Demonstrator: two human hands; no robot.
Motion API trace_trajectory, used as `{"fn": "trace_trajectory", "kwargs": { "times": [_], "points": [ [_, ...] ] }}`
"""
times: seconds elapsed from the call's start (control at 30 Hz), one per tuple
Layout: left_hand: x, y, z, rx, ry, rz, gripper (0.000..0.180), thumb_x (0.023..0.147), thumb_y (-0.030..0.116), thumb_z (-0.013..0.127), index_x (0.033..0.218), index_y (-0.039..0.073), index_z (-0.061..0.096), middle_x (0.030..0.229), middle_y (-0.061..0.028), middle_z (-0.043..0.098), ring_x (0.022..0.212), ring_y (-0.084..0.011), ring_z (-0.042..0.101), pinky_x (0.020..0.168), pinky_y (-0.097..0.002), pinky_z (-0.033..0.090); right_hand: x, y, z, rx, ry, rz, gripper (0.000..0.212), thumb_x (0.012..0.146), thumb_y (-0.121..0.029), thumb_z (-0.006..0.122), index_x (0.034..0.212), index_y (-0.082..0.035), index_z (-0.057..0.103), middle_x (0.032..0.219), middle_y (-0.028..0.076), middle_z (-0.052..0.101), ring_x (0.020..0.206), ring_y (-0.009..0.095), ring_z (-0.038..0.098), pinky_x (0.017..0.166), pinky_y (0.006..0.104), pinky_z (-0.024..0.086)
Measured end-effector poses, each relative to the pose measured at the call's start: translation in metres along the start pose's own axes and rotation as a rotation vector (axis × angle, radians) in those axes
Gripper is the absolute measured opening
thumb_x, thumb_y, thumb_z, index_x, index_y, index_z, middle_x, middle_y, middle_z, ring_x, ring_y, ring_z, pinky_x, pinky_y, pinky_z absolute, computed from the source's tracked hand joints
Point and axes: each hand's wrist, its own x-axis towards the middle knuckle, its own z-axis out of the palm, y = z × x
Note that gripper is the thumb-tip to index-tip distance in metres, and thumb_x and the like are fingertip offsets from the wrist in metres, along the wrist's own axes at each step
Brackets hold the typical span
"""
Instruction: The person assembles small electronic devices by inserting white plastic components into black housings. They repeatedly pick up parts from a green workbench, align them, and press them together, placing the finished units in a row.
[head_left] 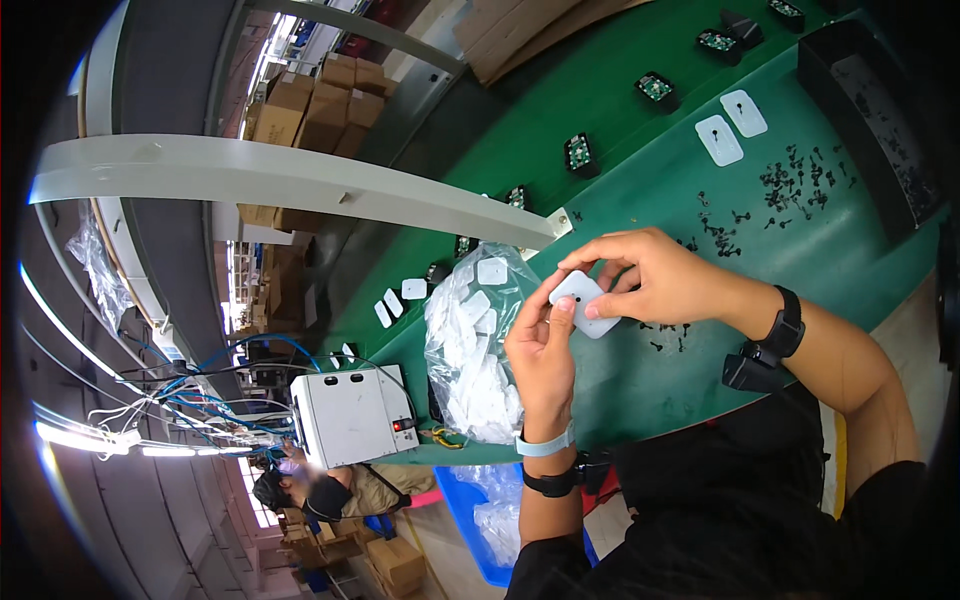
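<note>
Quickly, left to right along the green desk: white box at the left end. Below the near edge, blue bin with crumpled clear plastic inside. Farther along, clear bag lying on the desk, filled with loose white plates at mixed angles; just beside the left hand, well nearer to that one than to the other.

Left grip clamped on the left side of the held plate, thumb on the face, fingers partly hidden. Held plate up off the desk, between both hands; face toward the camera, small dark spot near the middle, long axis seemingly sloping from upper left to lower right. Right hand clamped on the same plate too, thumb on the face, index finger arched over to the upper edge.

Black pieces scattered to the right of the held plate, right hand clearly nearer. Two white plates flat near the far edge, side by side, dark mark on each. Lastly, black tray at the right end, contents too dim to tell.
</note>
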Motion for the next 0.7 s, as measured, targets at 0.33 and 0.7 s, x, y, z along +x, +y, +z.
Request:
{"fn": "trace_trajectory", "kwargs": {
  "times": [0.33, 0.7],
  "points": [
    [0.013, -0.020, 0.021, 0.048, 0.002, 0.162, 0.030, 0.103, 0.008, 0.050, 0.127, -0.008, 0.053, 0.120, -0.0179, 0.063, 0.107, -0.0192, 0.063, 0.093, -0.0303, 0.050, 0.008, -0.001, -0.005, -0.098, 0.052, 0.117, 0.038, 0.082, -0.002, 0.074, 0.119, 0.000, 0.063, 0.092, 0.011, 0.068, 0.077, 0.012, 0.065, 0.066, 0.0247, 0.054],
    [-0.030, -0.019, -0.058, 0.592, 0.191, 0.266, 0.012, 0.093, 0.004, 0.060, 0.102, -0.003, 0.063, 0.096, -0.0130, 0.068, 0.088, -0.0224, 0.068, 0.079, -0.0318, 0.052, 0.122, 0.032, -0.097, -1.004, 0.408, 0.097, 0.037, 0.076, -0.008, 0.074, 0.109, 0.005, 0.065, 0.102, 0.024, 0.069, 0.099, 0.039, 0.067, 0.089, 0.0431, 0.051]
  ]
}}
